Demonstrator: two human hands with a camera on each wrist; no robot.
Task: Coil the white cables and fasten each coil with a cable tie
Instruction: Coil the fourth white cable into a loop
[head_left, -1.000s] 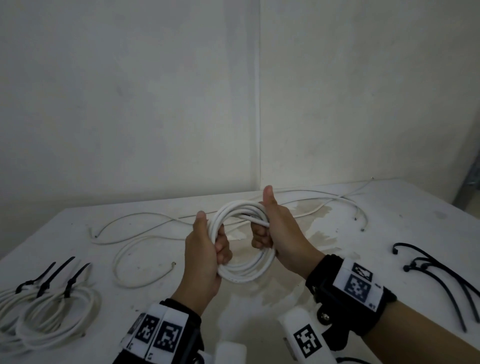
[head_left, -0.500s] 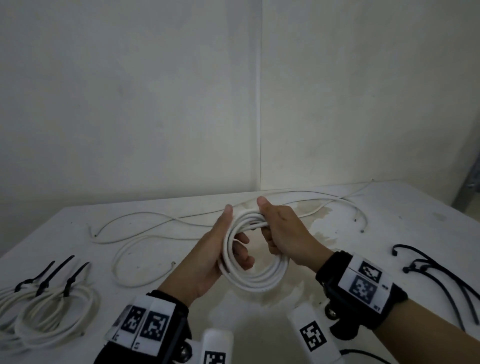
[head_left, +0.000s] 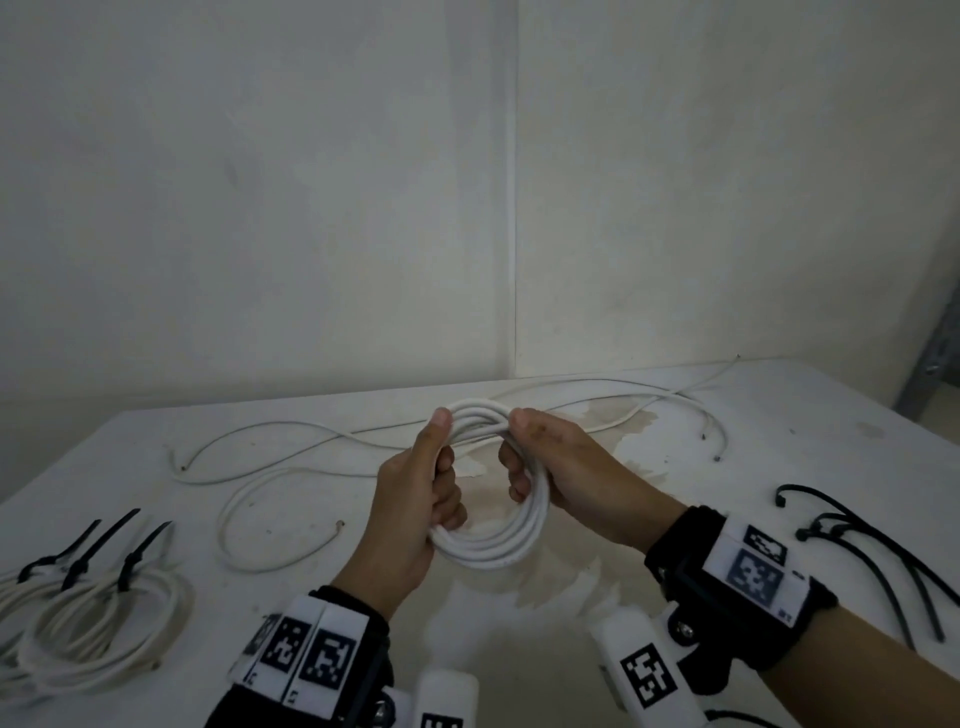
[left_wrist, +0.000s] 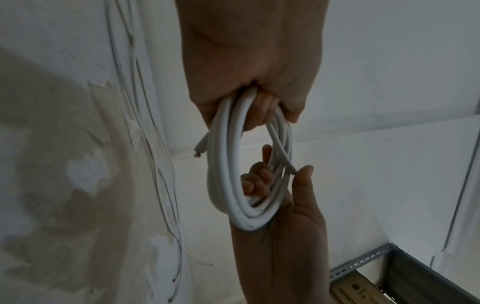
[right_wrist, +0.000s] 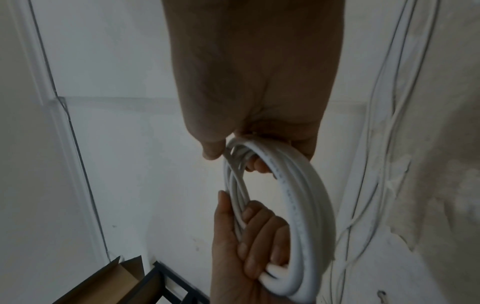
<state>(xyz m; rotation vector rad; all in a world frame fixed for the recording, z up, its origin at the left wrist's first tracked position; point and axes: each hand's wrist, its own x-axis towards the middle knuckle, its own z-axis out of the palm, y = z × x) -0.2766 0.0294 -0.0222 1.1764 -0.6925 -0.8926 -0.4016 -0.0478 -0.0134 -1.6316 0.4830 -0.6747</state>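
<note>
Both hands are wrapped around one coil of white cable (head_left: 496, 540), held up above the table (head_left: 519, 649) in the near middle. Left hand (head_left: 415, 514) grips the coil's left side, fingers curled through the ring and thumb laid along the top strands. Right hand (head_left: 566, 473) clamps the right side the same way, thumb tip on the upper arc. In the left wrist view a cut end (left_wrist: 198, 151) pokes out just below the left palm, and the other end (left_wrist: 289, 166) lies by the right thumb, so this cable looks fully wound, by my reading. No tie is on it yet.

Near left on the table lie finished coils (head_left: 93, 639), each apparently cinched with a black cable tie (head_left: 137, 551); how many coils are in that heap I cannot tell, though three tie tails stick up. At near right, well apart from the hands, lies a loose bundle of unused black cable ties (head_left: 872, 551).

Farther back, uncoiled white cables (head_left: 291, 467) sprawl across the table from left to right, with more strands (head_left: 649, 400) trailing toward the far right corner. At least two or three lengths appear to be waiting.

So the job seems somewhere past the middle: some coils tied, one coil formed and needing a tie, several cables untouched.

No box, bin or tray is on the table. Wrist views show a cardboard box (right_wrist: 109, 286) beside a metal shelf frame (left_wrist: 363, 261) low down; the box's contents are hidden
</note>
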